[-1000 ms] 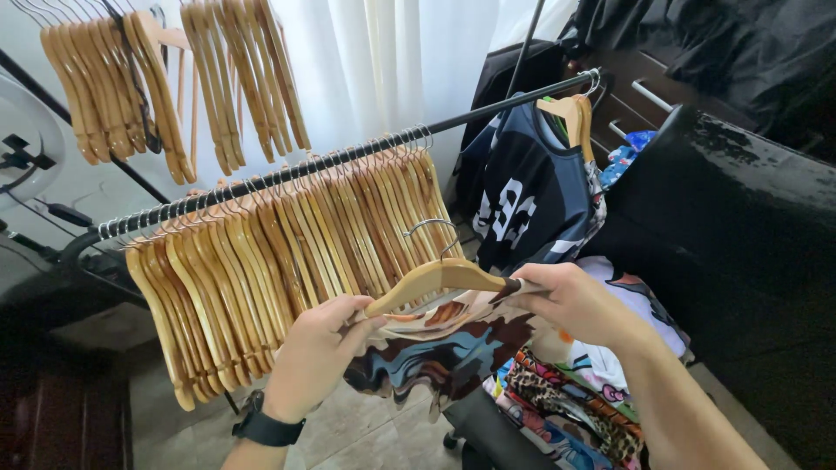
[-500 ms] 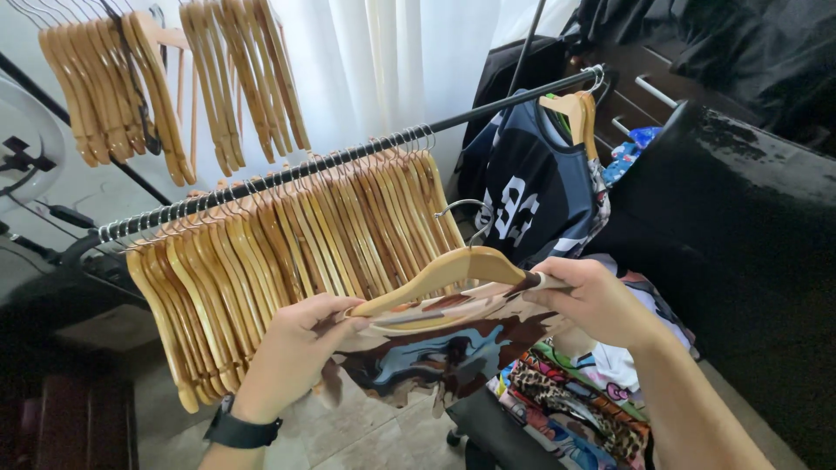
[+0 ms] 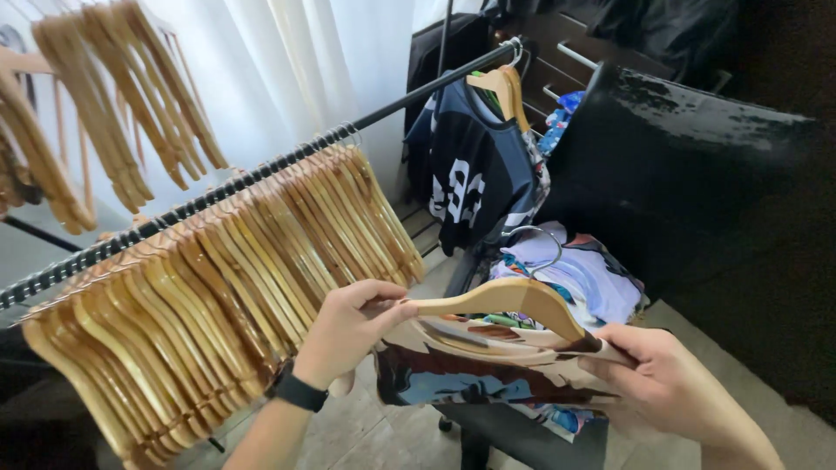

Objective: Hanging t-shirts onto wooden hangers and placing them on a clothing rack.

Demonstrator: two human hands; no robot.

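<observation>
Head camera looks down on the left hand [image 3: 348,329], fingers pinched on the left tip of a wooden hanger [image 3: 501,300], while the right hand [image 3: 666,383] grips the other end, fingers closed over the edge of a patterned shirt [image 3: 470,374] draped on that hanger. Hanger and shirt sit between the two hands, just in front of a packed row of empty hangers [image 3: 218,296] on the rail [image 3: 261,174], above a pile of clothes [image 3: 575,274] on a chair, with a dark jersey [image 3: 475,178] hanging further along the rail.
</observation>
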